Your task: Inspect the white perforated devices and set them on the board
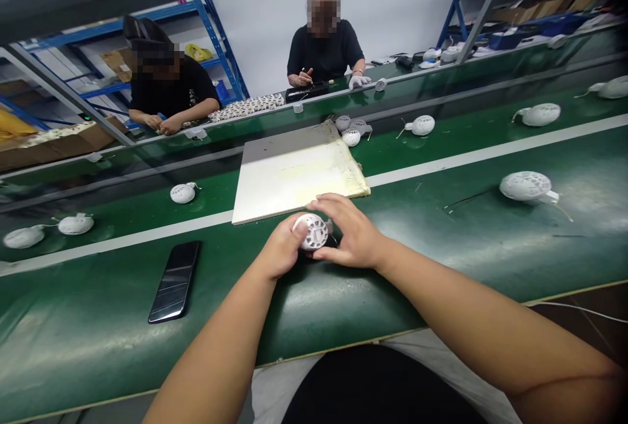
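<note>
My left hand (283, 245) grips a small white round plastic housing (314, 233) with slots around its end face, thumb pressed on its side. My right hand (354, 234) is curved at the housing's right side, fingers and thumb apart. Whether its fingertips touch the housing I cannot tell. A small greyish part (330, 224) shows between the hands, and something dark below is mostly hidden. Just beyond my hands lies a white board (289, 172) with a yellowed right edge.
A black phone (175, 282) lies to the left on the green bench (98, 319). Similar white housings (526, 186) with wires are spread along the belt on both sides. Two people (324, 51) (169, 87) work across a metal frame rail. A thin dark wire (468, 200) lies at right.
</note>
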`<state>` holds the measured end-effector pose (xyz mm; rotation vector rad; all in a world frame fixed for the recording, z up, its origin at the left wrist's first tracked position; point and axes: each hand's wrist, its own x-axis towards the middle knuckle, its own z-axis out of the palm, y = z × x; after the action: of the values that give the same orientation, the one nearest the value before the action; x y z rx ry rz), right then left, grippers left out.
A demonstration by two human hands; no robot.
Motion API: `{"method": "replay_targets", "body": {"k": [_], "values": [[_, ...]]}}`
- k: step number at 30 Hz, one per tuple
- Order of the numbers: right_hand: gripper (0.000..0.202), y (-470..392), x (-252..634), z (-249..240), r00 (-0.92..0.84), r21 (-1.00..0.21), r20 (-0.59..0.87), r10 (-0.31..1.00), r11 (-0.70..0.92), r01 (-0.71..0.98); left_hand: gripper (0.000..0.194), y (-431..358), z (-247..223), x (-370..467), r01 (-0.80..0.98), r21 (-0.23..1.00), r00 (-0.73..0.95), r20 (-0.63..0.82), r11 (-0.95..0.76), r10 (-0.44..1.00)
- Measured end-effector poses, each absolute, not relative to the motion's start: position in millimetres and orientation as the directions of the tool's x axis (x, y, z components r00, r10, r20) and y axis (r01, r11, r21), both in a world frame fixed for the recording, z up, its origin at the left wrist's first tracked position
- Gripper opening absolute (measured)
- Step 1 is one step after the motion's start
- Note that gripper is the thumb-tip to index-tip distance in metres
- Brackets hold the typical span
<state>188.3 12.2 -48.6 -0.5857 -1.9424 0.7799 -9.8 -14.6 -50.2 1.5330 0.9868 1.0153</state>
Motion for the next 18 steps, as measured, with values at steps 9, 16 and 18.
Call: {"method": "replay_targets", "body": {"k": [9, 16, 18], "values": [[0.048, 10, 177, -66, -0.431, -0.981, 0.159, 0.889, 0.094, -0.169, 0.06, -32, -48, 19, 0.371, 0.815, 0.47, 0.249, -0.446, 0.847], [0.042, 6, 178, -64, -0.369, -0.982, 0.092, 0.925, 0.024, -0.185, 0.057, -38, -47, 23, 0.5, 0.727, 0.497, 0.205, -0.471, 0.843], [0.041, 9, 177, -67, -0.365, -0.989, 0.081, 0.928, 0.028, -0.147, 0.058, -37, -50, 25, 0.472, 0.762, 0.477, 0.203, -0.444, 0.855]]}}
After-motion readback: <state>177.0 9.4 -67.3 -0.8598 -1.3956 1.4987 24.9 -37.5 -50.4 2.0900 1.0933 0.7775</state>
